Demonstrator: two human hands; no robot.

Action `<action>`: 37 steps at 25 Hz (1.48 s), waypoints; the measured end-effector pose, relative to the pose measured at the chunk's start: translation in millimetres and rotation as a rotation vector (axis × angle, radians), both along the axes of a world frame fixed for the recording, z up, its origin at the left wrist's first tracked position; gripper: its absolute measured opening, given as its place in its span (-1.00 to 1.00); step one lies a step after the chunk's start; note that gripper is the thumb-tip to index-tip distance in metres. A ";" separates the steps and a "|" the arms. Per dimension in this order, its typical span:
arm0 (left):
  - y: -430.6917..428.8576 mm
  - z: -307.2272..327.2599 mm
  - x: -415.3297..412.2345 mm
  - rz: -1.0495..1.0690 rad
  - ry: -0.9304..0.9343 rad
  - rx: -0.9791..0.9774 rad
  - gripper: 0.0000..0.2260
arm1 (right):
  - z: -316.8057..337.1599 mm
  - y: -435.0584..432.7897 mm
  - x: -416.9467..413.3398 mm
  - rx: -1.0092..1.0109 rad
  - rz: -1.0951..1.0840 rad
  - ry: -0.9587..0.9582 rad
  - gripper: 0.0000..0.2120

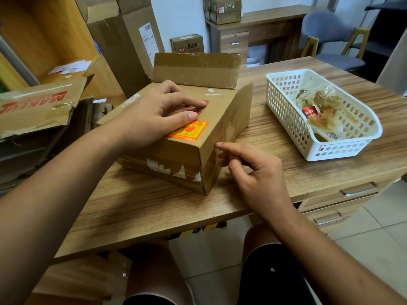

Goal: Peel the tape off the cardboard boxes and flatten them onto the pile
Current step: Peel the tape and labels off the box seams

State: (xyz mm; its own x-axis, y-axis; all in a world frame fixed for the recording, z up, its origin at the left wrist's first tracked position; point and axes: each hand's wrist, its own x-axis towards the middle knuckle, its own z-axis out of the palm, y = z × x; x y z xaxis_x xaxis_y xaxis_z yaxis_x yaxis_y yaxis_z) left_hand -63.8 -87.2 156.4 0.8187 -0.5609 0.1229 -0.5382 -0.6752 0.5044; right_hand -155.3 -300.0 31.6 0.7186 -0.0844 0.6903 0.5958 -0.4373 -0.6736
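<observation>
Corrugated brown cardboard box point(176, 142) is lying on the wooden worktop point(143, 208), left of centre, with its far flaps standing open. The left hand point(152, 115) is pressing down on the top panel with flat, extended fingers, just above an orange fragile sticker point(189, 129). Its grip is unclenched and is steadying the box only.

The right hand point(253, 170) is working at the near right vertical edge. Its index fingertip point(218, 145) is touching the corner while the other fingers are curling loosely. No tape is visibly held in this grip.

Judged step: locating a tape end for peeling. A glossy clear tape band point(174, 169), with torn white paper shreds under it, is wrapping the lower walls. The next move calls for lifting a free edge with a nail, then pulling low along the panel while the left hand is holding the box down.

A white perforated plastic basket point(284, 100) is standing well apart on the right, holding crumpled tape point(319, 108). The pile of torn, flattened cardboard point(35, 113) is lying at the left.
</observation>
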 end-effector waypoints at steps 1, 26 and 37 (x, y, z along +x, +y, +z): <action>0.9 -0.1 0.4 0.001 0.002 -0.002 -0.64 | 0.0 0.4 0.4 0.001 0.004 -0.001 -0.67; 1.1 -0.9 1.1 -0.013 -0.011 -0.020 -0.67 | -5.4 5.3 -3.6 -0.177 -0.112 -0.105 -0.67; 1.7 -1.4 1.0 -0.012 -0.011 -0.027 -0.72 | -2.7 6.8 -5.3 -0.207 -0.156 -0.060 -0.74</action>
